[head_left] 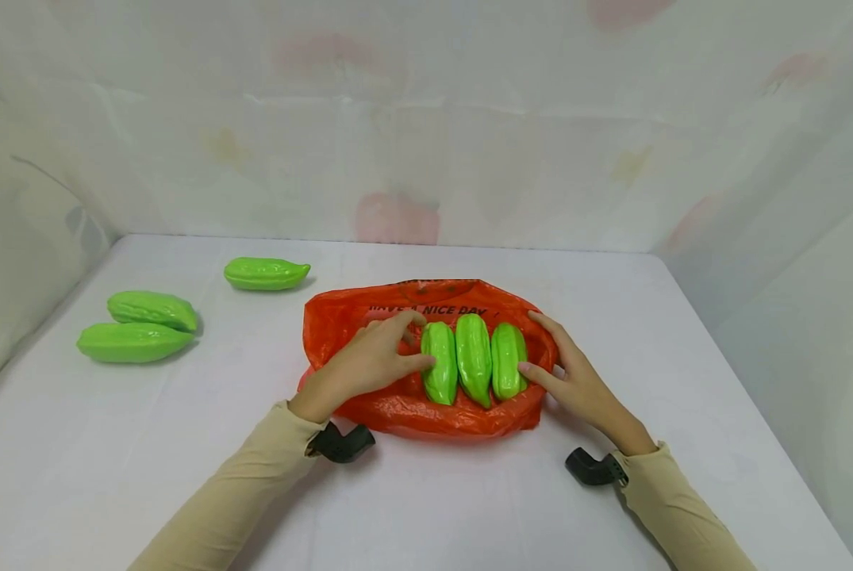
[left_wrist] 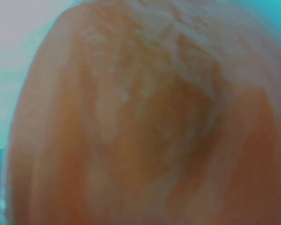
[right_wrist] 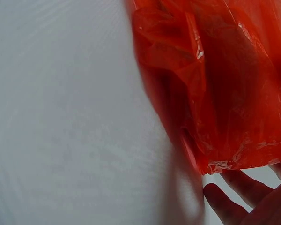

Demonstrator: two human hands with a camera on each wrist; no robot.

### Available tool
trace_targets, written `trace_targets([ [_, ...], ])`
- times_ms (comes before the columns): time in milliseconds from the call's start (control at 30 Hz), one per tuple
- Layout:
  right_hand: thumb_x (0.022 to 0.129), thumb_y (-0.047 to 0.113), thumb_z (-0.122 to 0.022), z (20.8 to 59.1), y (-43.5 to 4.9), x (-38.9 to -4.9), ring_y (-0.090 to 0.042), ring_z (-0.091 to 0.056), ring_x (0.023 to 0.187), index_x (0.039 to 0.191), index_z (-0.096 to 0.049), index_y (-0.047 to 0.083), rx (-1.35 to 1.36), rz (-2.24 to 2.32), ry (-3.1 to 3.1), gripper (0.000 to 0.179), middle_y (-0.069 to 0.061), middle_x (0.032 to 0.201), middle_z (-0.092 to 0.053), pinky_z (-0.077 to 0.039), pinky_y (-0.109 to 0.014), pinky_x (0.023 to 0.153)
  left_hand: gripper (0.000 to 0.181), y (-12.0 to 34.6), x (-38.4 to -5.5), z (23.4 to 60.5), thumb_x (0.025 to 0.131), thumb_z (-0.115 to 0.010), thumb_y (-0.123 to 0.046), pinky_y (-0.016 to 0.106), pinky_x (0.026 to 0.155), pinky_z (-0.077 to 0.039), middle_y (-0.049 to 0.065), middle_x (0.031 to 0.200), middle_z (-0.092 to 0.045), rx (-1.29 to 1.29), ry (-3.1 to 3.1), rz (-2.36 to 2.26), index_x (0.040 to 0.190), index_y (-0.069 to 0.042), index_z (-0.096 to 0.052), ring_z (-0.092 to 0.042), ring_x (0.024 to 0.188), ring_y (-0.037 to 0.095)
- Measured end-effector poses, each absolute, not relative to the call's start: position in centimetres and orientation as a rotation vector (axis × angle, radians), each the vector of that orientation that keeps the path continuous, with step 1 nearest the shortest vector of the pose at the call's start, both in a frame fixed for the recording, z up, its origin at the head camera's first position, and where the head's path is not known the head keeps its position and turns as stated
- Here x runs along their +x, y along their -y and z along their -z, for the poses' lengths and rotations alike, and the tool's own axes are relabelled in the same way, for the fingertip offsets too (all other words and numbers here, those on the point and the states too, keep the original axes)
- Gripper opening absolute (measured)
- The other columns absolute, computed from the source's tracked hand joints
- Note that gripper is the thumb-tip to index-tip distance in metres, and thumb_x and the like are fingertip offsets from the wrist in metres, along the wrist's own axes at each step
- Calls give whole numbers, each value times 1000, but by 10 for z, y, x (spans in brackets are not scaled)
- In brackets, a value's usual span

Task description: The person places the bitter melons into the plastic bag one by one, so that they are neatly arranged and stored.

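Both hands lie palm-down with fingers extended, left hand and right hand angled inward.

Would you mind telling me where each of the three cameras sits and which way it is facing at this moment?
Head: worn on the head, looking forward and down at the table; shows both sleeves, left hand and right hand beside three green gourds on the orange bag.
Left wrist: too close; only a blurred skin-coloured surface.
Right wrist: faces the bag's edge; fingertips show.
Head and right wrist share the bag and table.
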State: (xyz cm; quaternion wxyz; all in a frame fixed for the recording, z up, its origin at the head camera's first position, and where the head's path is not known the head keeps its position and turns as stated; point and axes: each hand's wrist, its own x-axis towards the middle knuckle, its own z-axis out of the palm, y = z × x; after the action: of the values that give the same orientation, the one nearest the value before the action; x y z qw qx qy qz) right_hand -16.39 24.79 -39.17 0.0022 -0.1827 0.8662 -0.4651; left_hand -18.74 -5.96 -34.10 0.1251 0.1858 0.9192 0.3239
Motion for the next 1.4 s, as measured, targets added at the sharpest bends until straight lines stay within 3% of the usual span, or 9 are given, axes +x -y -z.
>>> trace_targets([
  [367, 96, 18, -64, 393, -248, -164, -37, -40, 141, 156, -25, 22, -570, 1455, -2728, 72, -14, 160, -29, -36, -62, 111, 54, 64, -185, 331, 91, -72, -30, 44, 91, -51, 9, 118, -68, 587, -2712, -1011, 138, -12, -52, -59, 113, 31],
  [633, 97, 16, -64, 395, -249, -166, -39, -40, 141, 156, -25, 21, -589, 1447, -2744, 71, -15, 160, -30, -35, -63, 111, 49, 71, -184, 322, 91, -73, -24, 40, 85, -55, 11, 116, -69, 702, -2752, -1103, 134, -12, -53, -66, 102, 25],
  [1000, 96, 17, -64, 395, -249, -165, -37, -41, 140, 156, -25, 21, -589, 1451, -2741, 71, -14, 160, -31, -35, -62, 111, 48, 78, -185, 313, 90, -73, -20, 47, 90, -55, 6, 119, -67, 759, -2758, -1184, 134, -12, -54, -66, 108, 28],
  [1400, 96, 17, -65, 394, -249, -165, -36, -41, 140, 156, -24, 20, -594, 1446, -2738, 72, -15, 159, -31, -35, -61, 111, 44, 95, -187, 302, 91, -73, -17, 43, 91, -55, 5, 120, -67, 896, -2758, -1274, 132, -22, -57, -65, 108, 20],
])
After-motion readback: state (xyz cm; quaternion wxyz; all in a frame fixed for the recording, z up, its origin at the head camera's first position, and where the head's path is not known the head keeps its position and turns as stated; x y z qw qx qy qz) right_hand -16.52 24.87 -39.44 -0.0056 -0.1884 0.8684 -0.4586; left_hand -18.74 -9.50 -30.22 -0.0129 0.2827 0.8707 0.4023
